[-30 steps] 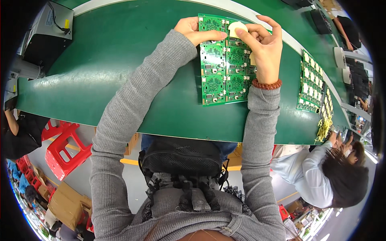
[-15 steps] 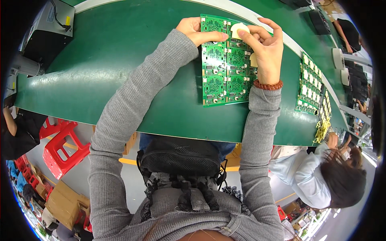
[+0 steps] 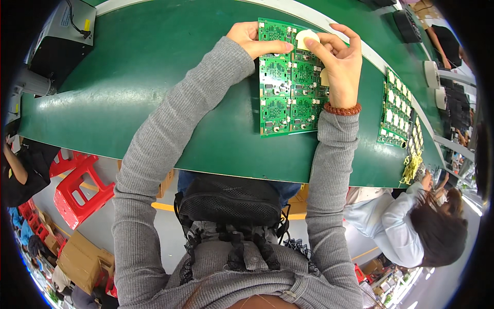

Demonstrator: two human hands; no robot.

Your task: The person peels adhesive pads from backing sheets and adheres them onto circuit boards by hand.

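Observation:
A green panel of joined circuit boards [image 3: 276,103] lies under my hands on the green table. My left hand [image 3: 253,42] grips its upper left part, the thumb laid across the face and the fingers at the far edge. With thumb and fingers closed, my right hand [image 3: 339,62] holds a pale cream pad [image 3: 307,39] against the top row of boards. A second cream piece [image 3: 324,78] shows partly beside my right wrist, the rest covered by the hand. Small connectors and a round part dot each board.
At the right, more circuit panels [image 3: 395,108] with cream pads lie near yellow strands [image 3: 411,169]. A grey box-shaped device [image 3: 64,38] stands at the far left. A red stool [image 3: 82,193] is below the table's left edge. A person in pale blue [image 3: 393,226] sits at the right.
Both hands and the panel keep nearly the same pose, with only a tiny shift of the panel to the right. The person at the right has moved their head and hand slightly.

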